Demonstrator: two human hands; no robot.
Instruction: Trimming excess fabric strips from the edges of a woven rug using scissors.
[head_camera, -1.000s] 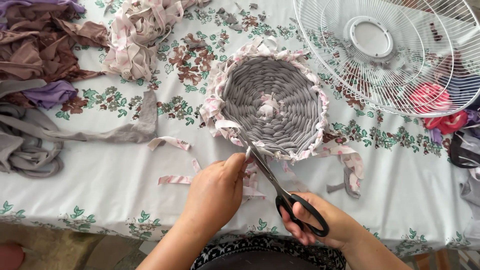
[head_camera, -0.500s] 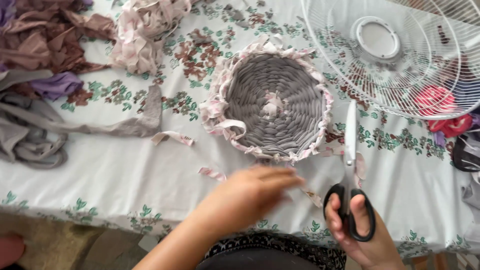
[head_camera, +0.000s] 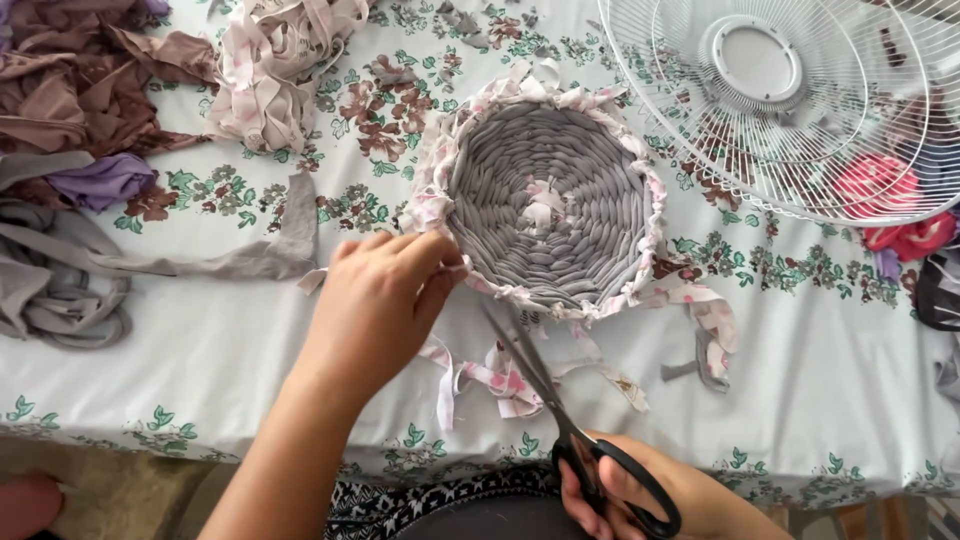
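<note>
While I watch from the head camera, these are my notes:

Left hand: my left hand (head_camera: 375, 300) has its grip pinching the pale pink rim at the near-left side of the woven basket (head_camera: 548, 195), fingertips touching the fabric.

Right hand: my right hand (head_camera: 640, 490) sits at the near edge of the counter (head_camera: 200, 370), its grip closed through the black handles of the scissors (head_camera: 560, 410).

Key relation: the scissors' long axis runs from the handles up and left; the parted blades point at the basket's near rim, just right of the pinch. The left hand is the nearer one.

Surface: floral cloth, loose pink fabric strips (head_camera: 500, 375) between basket and scissors.

Room: fabric piles (head_camera: 90, 90) at the far-left corner, white fan grille (head_camera: 790, 100) far right.
</note>
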